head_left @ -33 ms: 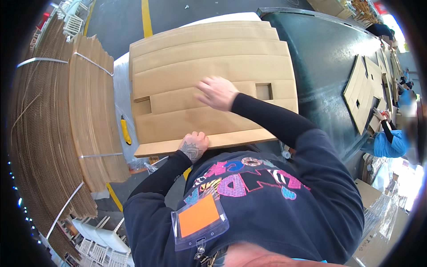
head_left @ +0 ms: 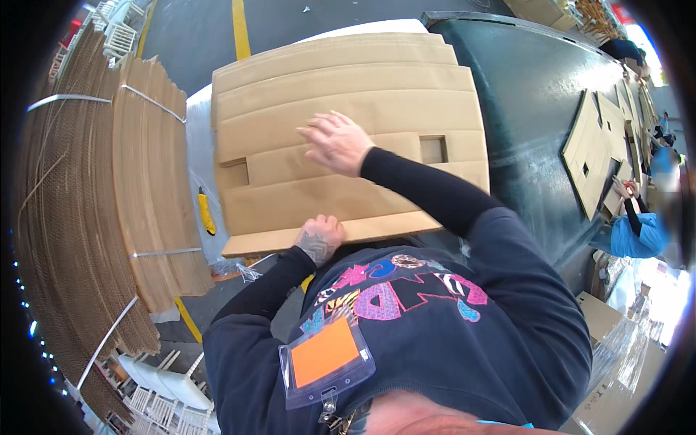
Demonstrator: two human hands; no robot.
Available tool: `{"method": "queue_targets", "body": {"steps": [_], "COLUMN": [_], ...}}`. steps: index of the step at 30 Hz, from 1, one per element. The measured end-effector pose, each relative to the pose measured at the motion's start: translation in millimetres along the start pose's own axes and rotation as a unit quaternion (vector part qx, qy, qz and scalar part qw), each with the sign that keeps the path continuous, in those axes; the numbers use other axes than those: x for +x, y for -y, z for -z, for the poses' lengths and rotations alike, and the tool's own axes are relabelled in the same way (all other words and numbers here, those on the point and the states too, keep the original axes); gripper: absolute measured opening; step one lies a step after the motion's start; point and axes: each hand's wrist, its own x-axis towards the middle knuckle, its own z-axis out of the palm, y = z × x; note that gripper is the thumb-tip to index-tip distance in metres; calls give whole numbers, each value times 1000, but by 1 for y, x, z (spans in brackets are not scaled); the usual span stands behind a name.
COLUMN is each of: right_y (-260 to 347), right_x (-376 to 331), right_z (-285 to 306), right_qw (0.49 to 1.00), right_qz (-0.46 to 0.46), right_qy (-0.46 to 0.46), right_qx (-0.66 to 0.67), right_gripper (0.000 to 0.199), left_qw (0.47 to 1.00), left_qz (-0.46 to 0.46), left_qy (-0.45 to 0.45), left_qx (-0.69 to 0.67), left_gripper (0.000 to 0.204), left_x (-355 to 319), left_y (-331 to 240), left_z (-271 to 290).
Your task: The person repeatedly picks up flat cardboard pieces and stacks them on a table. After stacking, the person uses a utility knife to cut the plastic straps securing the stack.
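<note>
Flattened cardboard box blank (head_left: 348, 130) lies on the table (head_left: 536, 94), right of the strapped cardboard stack (head_left: 152, 181); right hand (head_left: 335, 143) spread flat on it; left hand (head_left: 320, 238) curled over its near edge; judged light, stiff, bendable; grip edges.

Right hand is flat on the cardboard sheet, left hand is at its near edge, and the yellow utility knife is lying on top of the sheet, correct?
Not quite. In the head view the yellow utility knife lies beside the cardboard sheet, off its left edge, not on top. The right hand is flat on the sheet and the left hand is at its near edge.
</note>
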Motion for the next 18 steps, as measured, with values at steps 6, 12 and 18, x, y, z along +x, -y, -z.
{"method": "queue_targets", "body": {"steps": [6,12,18], "right_y": [7,-3,1], "right_x": [12,16,17], "right_z": [-67,-74,-72], "right_qw": [995,997,999], "right_qz": [-6,-14,-10], "right_qy": [98,72,50], "right_qx": [-24,-20,4], "right_gripper": [56,57,56], "left_qw": [995,978,981], "left_qz": [11,-73,-61], "left_qy": [82,141,108], "left_qx": [-64,-135,-151], "left_gripper": [10,9,10], "left_x": [3,52,38], "left_y": [4,57,46], "left_z": [0,116,95]}}
